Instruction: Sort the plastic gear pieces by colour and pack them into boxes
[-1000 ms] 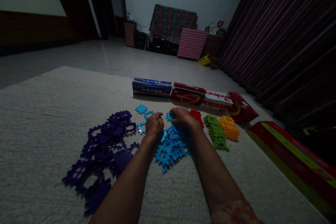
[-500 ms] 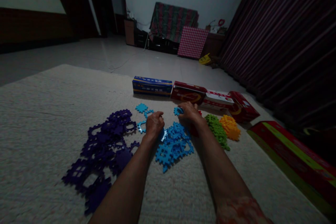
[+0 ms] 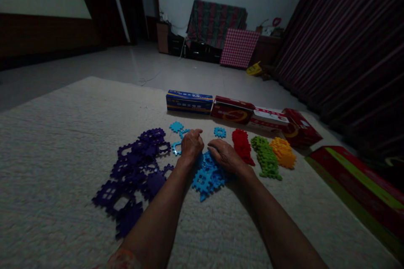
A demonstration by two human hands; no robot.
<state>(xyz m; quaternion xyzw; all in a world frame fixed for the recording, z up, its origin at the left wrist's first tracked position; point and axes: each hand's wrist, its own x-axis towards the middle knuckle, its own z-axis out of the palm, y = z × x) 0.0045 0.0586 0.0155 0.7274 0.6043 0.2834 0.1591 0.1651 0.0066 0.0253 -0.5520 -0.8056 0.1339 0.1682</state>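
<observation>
My left hand (image 3: 192, 148) is over the blue pieces, fingers curled; what lies under them is hidden. My right hand (image 3: 224, 154) reaches over the pile of blue toothed plastic tiles (image 3: 203, 180), fingers stretched and slightly apart, touching or just above its top. Past my left hand lie a few lighter blue tiles, one a solid square (image 3: 176, 127) and one an open frame (image 3: 176, 148). A single blue tile with a hole pattern (image 3: 220, 132) lies alone beyond my right hand.
Purple tiles (image 3: 135, 164) spread out on the left of the pale mat (image 3: 63, 143). Stacks of red (image 3: 241, 147), green (image 3: 266, 159) and orange tiles (image 3: 283, 152) lie to the right. A blue box (image 3: 189, 103) and dark red boxes (image 3: 232, 110) line the back; a red-green box (image 3: 353, 189) stands right.
My right hand has left the lone blue tile at the back and come nearer, over the blue pile. The red stack now shows. My left hand stays near the same tiles; the view has shifted slightly.
</observation>
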